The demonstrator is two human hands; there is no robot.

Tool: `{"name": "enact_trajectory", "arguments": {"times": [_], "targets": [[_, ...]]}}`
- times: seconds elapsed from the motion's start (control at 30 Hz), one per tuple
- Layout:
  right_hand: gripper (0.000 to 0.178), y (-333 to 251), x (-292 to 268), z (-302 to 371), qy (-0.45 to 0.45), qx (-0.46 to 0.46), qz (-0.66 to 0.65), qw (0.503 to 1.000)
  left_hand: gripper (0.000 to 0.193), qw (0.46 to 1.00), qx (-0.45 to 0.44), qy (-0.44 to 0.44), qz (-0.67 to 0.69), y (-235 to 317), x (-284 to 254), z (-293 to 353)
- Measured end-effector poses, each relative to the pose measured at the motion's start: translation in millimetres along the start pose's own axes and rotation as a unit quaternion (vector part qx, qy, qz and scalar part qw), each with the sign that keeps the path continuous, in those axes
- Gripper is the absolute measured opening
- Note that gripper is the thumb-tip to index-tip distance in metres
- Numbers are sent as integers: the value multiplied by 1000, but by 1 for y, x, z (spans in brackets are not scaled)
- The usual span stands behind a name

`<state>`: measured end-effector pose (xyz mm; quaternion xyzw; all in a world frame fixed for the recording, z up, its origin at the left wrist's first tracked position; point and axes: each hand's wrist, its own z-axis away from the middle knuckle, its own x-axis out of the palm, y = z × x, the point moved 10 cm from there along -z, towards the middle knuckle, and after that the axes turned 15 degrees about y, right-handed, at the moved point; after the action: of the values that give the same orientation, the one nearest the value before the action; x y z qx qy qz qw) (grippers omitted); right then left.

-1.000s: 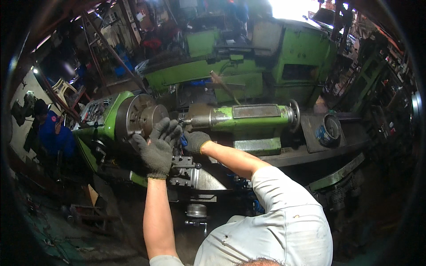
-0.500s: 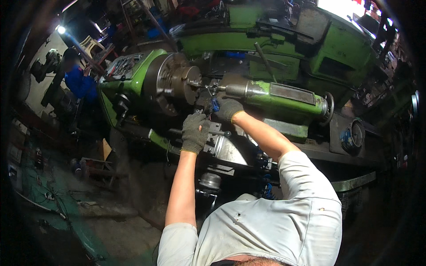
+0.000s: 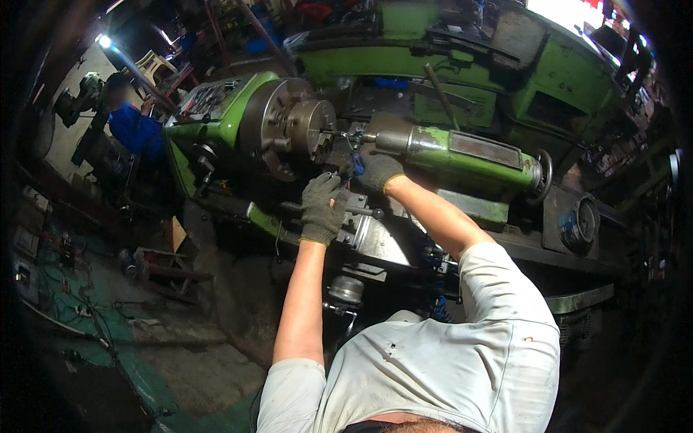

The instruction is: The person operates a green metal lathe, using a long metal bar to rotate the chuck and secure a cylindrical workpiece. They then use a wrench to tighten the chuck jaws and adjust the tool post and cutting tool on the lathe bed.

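Both my hands wear dark grey knitted gloves and are at the middle of a green lathe. My left hand (image 3: pixel 323 209) rests by the tool post (image 3: pixel 355 209), near its lever (image 3: pixel 375 213); its fingers curl forward, and what they grip is hidden. Just right of it, my right hand (image 3: pixel 380 173) closes around a small blue tool (image 3: pixel 358 164), whose kind I cannot make out. Left of my hands is the chuck (image 3: pixel 312 128) with stepped jaws. The tailstock (image 3: pixel 462 155) points at it from the right, and small metal parts (image 3: pixel 354 137) sit between them.
A handwheel (image 3: pixel 541 177) ends the tailstock, with a round metal drum (image 3: pixel 580 220) beyond it. Another green machine (image 3: pixel 556 94) stands behind. Far left, a person in blue (image 3: pixel 133 128) is beside a machine. A blue coiled hose (image 3: pixel 440 309) hangs below the carriage; cables (image 3: pixel 86 321) lie on the floor.
The whole view has shifted slightly. The chuck's jaws, smeared before, now show distinctly. My hands stay at nearly the same places on the lathe, the blue tool still at my right hand.
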<state>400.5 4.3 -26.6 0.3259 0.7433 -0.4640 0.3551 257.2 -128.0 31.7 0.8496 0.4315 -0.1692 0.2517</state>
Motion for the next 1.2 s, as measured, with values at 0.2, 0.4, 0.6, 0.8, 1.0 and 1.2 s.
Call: {"name": "enact_trajectory", "arguments": {"times": [0.2,0.4,0.6,0.8,1.0,1.2], "targets": [[48,-3,-2,1,-10,11,8,1000,34,999,-27,7,15,-1,-2,-1],[71,-2,0,-3,-40,15,-13,999,31,999,-50,0,10,-11,2,3],[76,-1,1,-5,-40,10,-13,999,31,999,-41,-1,21,-12,3,5],[82,7,4,0,-38,11,-10,999,36,997,-55,11,51,-17,8,7],[58,2,3,0,-13,16,10,1000,32,998,-49,5,37,-12,3,4],[62,2,11,-12,-8,-4,4,1000,29,999,-41,-2,19,-18,13,6]]}}
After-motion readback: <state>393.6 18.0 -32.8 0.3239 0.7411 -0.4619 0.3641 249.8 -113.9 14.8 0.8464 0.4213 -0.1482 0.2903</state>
